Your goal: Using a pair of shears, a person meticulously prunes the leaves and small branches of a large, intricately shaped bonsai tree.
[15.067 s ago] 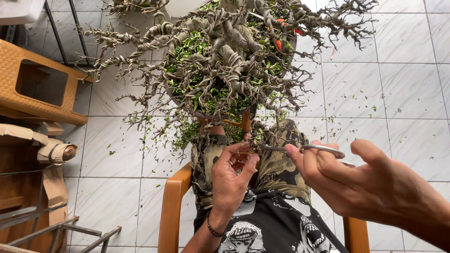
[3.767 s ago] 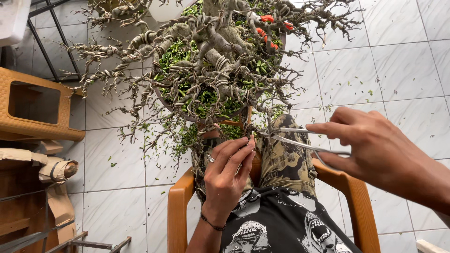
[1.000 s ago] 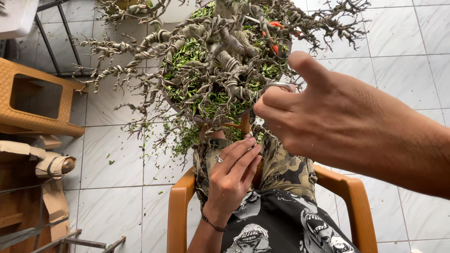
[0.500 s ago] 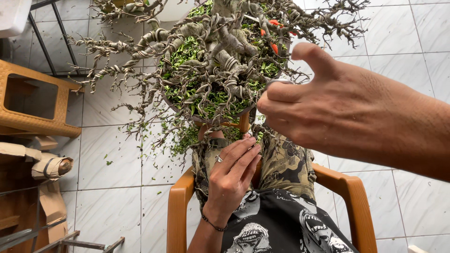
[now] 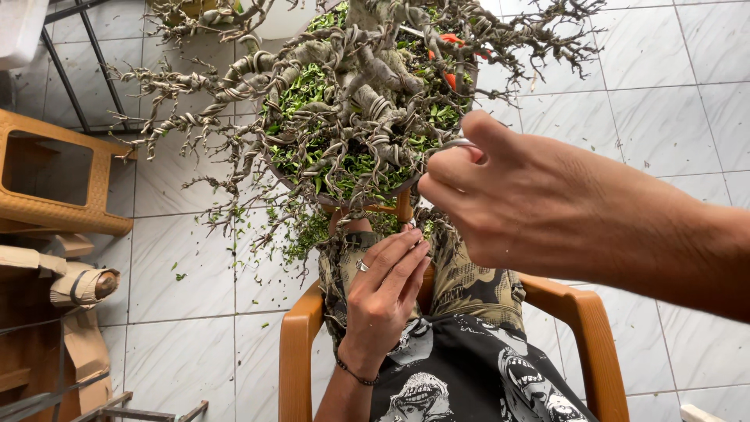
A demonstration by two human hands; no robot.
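Note:
A potted bonsai tree (image 5: 359,117) with twisted, wire-wrapped branches and small green leaves stands on the tiled floor in front of my knees. My right hand (image 5: 516,195) is raised close to the camera, closed on slim metal scissors (image 5: 459,144); only a bit of the handle shows above my fingers. My left hand (image 5: 384,293) reaches toward the low twigs at the pot's near rim, fingers together and extended, a ring on one finger and a bead bracelet at the wrist. I cannot tell whether it pinches a twig.
I sit in an orange-brown plastic chair (image 5: 297,352). A woven brown stool (image 5: 55,180) lies at the left, with cardboard pieces (image 5: 78,289) below it and a black metal frame (image 5: 70,70) behind. Cut green leaves litter the white tiles (image 5: 203,266).
My right hand with the scissors has lifted from beside the low twigs to close in front of the camera over the pot. My left hand has stayed at the pot's near rim.

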